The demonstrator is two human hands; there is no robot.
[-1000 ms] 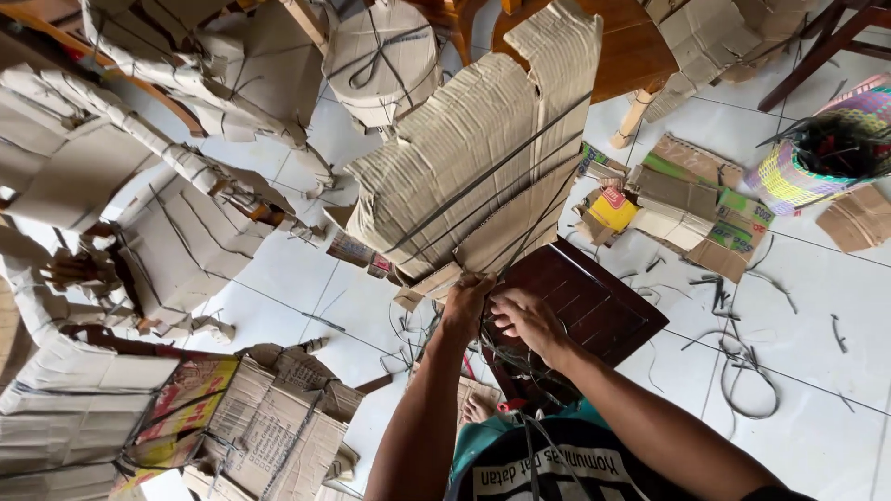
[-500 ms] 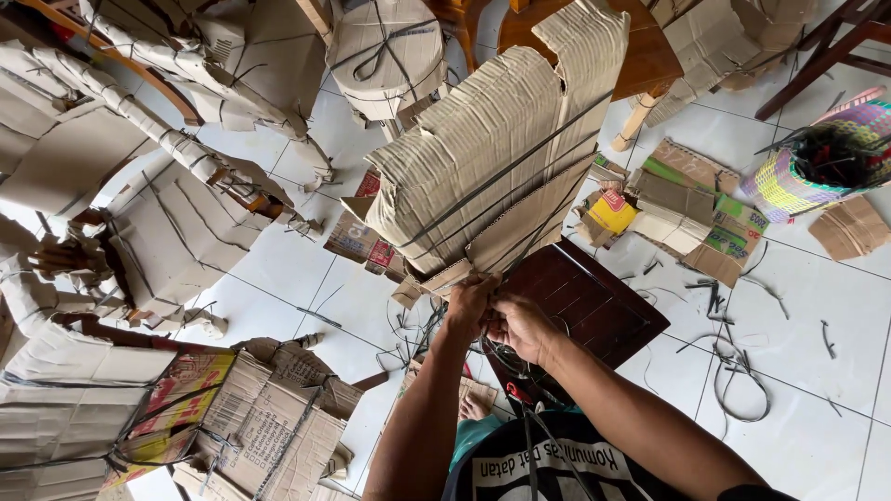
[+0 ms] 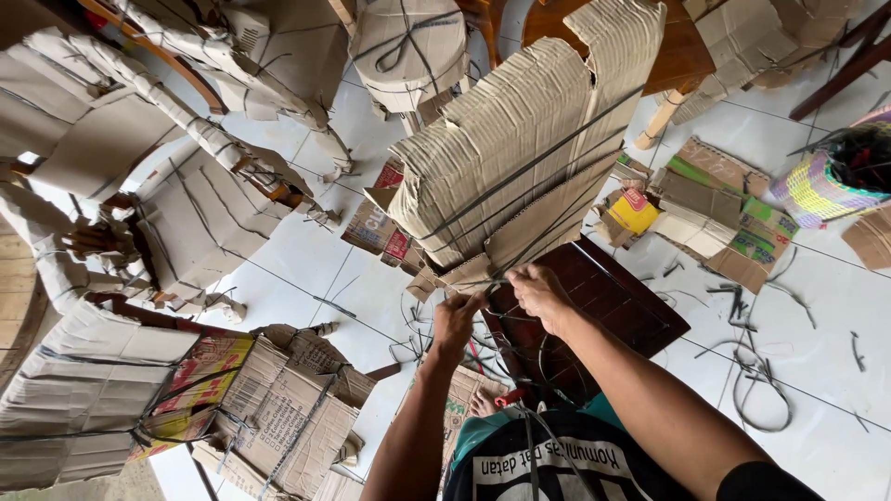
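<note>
- Step in hand, by the look: tying off dark strap [image 3: 520, 199] round cardboard bundle [image 3: 534, 139], at its near lower corner.
- Bundle: tall, wrapped in corrugated card, several straps crossing it diagonally; stands on white tile floor [image 3: 306, 250], leaning over dark wood panel [image 3: 603, 306].
- Left hand [image 3: 455, 323]: fingers curled, pinching strap end just under bundle's lower corner.
- Right hand [image 3: 541, 295]: fingers bent, pressed onto strap/card edge at same corner, just beside left hand; exact grip can't tell, fingertips hidden.
- Both hands close together, nearly touching, over panel's near-left edge.
- Around: more strapped card-wrapped furniture [image 3: 176, 213] at left side of floor, flat box stack [image 3: 269, 408] near-left, loose boxes [image 3: 705, 213] far-right, strap offcuts [image 3: 752, 380] on tiles at right.
- Next move, as a guess: needs tension kept on strap w/ one hand while other twists or knots the end; care that strap doesn't slip off corner, card there looks torn.
- Risk: bundle tilted, could tip if pulled hard toward body.
</note>
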